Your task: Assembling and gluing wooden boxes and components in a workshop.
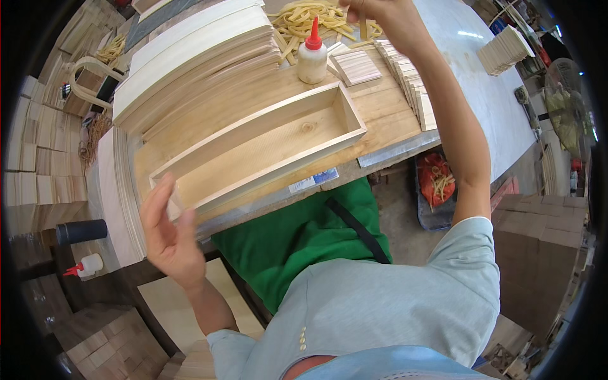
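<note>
A long, shallow wooden frame (259, 149) lies slantwise on a wooden board (209, 120) in front of me. By its left end is my left hand (170, 237), open, thumb and fingers apart, fingertips at the corner. My right hand (383, 22) reaches far forward to the upper edge of the view, over a heap of flat tan rubber bands (304, 22). Its fingers are pinched, and a rubber band (363, 28) hangs below them; the picture's edge crops part of this hand. A glue bottle (312, 62) with a red nozzle stands behind the frame.
Thin wooden boards (196, 57) are stacked at the back left. Small wooden panels (356, 66) and a leaning row of slats (408, 82) lie right of the bottle. Another glue bottle (88, 266) is at far left. A bin (434, 187) with a red bag stands below the table's right side.
</note>
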`<state>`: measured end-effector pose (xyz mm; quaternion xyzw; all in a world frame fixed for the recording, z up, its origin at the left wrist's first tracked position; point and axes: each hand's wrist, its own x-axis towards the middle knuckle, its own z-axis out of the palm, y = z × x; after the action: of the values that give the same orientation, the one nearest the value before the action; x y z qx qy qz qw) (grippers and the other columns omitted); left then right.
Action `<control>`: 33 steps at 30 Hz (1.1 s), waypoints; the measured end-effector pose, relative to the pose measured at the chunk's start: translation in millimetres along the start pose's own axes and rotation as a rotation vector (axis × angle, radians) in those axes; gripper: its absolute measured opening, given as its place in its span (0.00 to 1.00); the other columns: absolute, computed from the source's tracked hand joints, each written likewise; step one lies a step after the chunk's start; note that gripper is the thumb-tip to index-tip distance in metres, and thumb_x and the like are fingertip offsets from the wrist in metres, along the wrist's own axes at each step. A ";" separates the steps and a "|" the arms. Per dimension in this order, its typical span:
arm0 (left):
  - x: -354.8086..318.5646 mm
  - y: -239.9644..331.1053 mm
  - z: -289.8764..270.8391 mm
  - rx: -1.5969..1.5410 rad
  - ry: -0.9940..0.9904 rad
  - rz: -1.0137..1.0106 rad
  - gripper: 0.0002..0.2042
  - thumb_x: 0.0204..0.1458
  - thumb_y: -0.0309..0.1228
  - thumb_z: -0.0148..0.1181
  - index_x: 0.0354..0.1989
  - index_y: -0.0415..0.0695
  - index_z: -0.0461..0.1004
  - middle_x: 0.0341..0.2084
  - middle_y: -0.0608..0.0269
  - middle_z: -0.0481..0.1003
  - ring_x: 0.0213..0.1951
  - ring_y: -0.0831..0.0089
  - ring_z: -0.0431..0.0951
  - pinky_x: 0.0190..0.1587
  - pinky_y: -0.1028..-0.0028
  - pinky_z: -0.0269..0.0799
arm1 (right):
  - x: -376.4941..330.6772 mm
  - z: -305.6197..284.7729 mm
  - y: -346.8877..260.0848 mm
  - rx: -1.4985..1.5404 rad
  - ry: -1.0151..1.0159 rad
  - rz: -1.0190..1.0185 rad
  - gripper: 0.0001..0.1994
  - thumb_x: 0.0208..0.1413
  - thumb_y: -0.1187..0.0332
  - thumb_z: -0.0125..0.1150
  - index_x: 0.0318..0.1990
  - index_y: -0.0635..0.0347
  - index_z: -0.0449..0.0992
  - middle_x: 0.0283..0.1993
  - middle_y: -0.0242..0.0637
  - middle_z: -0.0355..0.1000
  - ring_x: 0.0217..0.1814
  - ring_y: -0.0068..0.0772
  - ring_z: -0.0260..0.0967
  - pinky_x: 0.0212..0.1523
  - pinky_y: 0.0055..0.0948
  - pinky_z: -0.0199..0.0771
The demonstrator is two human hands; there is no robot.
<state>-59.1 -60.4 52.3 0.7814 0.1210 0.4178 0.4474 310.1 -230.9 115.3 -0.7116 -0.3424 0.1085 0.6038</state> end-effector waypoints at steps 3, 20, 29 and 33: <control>27.6 30.5 45.4 0.096 -0.169 0.148 0.23 0.47 0.17 0.59 0.55 0.35 0.67 0.54 0.49 0.69 0.57 0.63 0.68 0.61 0.65 0.60 | -62.3 34.4 -26.7 0.089 -0.300 -0.115 0.10 0.57 0.71 0.57 0.45 0.61 0.76 0.30 0.32 0.74 0.25 0.19 0.69 0.25 0.18 0.69; -6.2 -55.0 -122.6 -0.151 -0.033 -0.662 0.21 0.48 0.21 0.58 0.52 0.35 0.66 0.13 0.76 0.60 0.14 0.87 0.57 0.19 0.84 0.55 | -127.7 2.9 41.3 -0.244 -0.202 0.364 0.12 0.55 0.70 0.57 0.48 0.58 0.75 0.17 0.17 0.52 0.14 0.10 0.46 0.14 0.17 0.44; 22.4 -91.6 -117.8 -0.133 -0.261 -0.710 0.28 0.54 0.29 0.57 0.63 0.36 0.58 0.09 0.80 0.55 0.10 0.89 0.52 0.17 0.83 0.56 | -112.7 10.2 78.4 -0.122 -0.339 0.476 0.26 0.64 0.58 0.50 0.68 0.49 0.57 0.16 0.15 0.46 0.13 0.09 0.38 0.12 0.15 0.39; 34.6 -102.3 -119.8 -0.267 -0.353 -0.773 0.28 0.53 0.31 0.59 0.62 0.38 0.60 0.09 0.79 0.55 0.10 0.88 0.52 0.18 0.81 0.59 | -104.3 15.6 76.1 -0.044 -0.358 0.494 0.25 0.65 0.60 0.49 0.67 0.51 0.56 0.16 0.15 0.45 0.13 0.09 0.38 0.12 0.14 0.38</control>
<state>-109.9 89.0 19.2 0.6736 0.2712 0.0921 0.6814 251.0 -285.9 13.4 -0.7557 -0.2624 0.3681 0.4738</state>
